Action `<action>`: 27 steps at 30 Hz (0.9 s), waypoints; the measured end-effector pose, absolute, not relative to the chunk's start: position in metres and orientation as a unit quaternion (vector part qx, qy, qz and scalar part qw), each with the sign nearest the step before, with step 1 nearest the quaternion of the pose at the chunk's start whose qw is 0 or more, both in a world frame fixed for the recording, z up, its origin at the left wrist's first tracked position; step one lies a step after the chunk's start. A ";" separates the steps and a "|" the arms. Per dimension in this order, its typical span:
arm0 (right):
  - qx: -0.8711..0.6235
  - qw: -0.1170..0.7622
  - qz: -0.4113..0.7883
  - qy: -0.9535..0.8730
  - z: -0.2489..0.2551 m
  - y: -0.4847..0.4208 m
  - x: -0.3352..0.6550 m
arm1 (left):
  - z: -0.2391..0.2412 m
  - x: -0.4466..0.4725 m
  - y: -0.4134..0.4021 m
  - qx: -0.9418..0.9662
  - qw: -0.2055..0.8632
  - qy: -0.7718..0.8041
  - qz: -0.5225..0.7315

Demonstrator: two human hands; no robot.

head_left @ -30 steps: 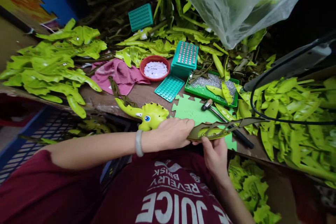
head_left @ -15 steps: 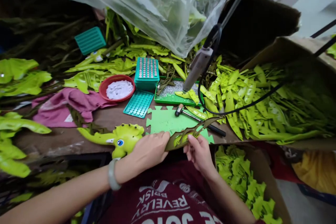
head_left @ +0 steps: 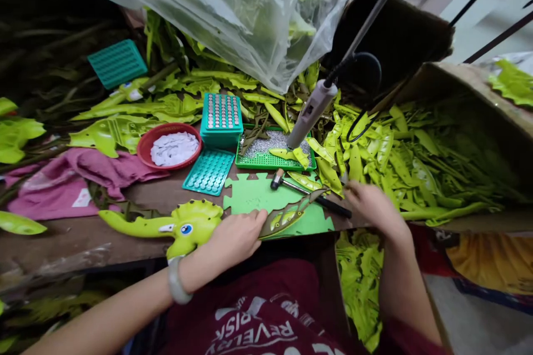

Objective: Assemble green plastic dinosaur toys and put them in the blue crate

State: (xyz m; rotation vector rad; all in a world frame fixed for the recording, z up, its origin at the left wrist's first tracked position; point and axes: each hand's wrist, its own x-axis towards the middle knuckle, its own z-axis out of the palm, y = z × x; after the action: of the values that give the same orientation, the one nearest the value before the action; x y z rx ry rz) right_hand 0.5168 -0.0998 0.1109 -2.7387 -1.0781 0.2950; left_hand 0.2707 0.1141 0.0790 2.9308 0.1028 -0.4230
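Note:
My left hand (head_left: 239, 236) is closed around a plastic toy dinosaur at the table's front edge. The toy's yellow-green head (head_left: 200, 222), with a blue eye and long beak, points left. Its brown part (head_left: 287, 217), with yellow-green pieces set in it, sticks out to the right over the green foam mat (head_left: 250, 194). My right hand (head_left: 375, 205) is apart from the toy, at the near edge of the heap of yellow-green pod-shaped plastic pieces (head_left: 387, 150). Its fingertips are blurred, so what they touch is unclear. A small hammer (head_left: 312, 195) lies between the hands.
A grey powered hand tool (head_left: 310, 113) hangs over a green tray (head_left: 275, 162) of small metal parts. Left of it are teal trays (head_left: 208, 172), a red bowl (head_left: 144, 147) with white pieces and a pink cloth (head_left: 58, 188). A clear plastic bag (head_left: 250, 22) hangs above; a cardboard box (head_left: 466, 89) stands right.
My right hand has let go of the toy's brown part and moved right to the heap of pieces. My left hand still holds the toy. The view has shifted slightly.

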 end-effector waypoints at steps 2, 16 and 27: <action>-0.943 0.054 -0.049 -0.324 0.114 -0.077 0.548 | 0.075 0.273 0.108 0.989 0.068 0.031 -0.125; -0.831 0.081 0.074 -0.546 0.129 -0.085 0.556 | 0.042 0.200 0.082 0.948 0.035 0.118 0.294; -0.683 0.117 0.134 -0.709 0.145 -0.037 0.455 | 0.077 0.203 0.095 0.953 0.077 0.018 0.293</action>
State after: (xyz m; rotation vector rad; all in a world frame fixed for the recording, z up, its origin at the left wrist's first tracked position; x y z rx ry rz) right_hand 0.4551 -0.0371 0.1454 -1.9982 -2.0739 0.3908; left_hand 0.2027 0.0947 0.0769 2.8553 0.0535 0.8772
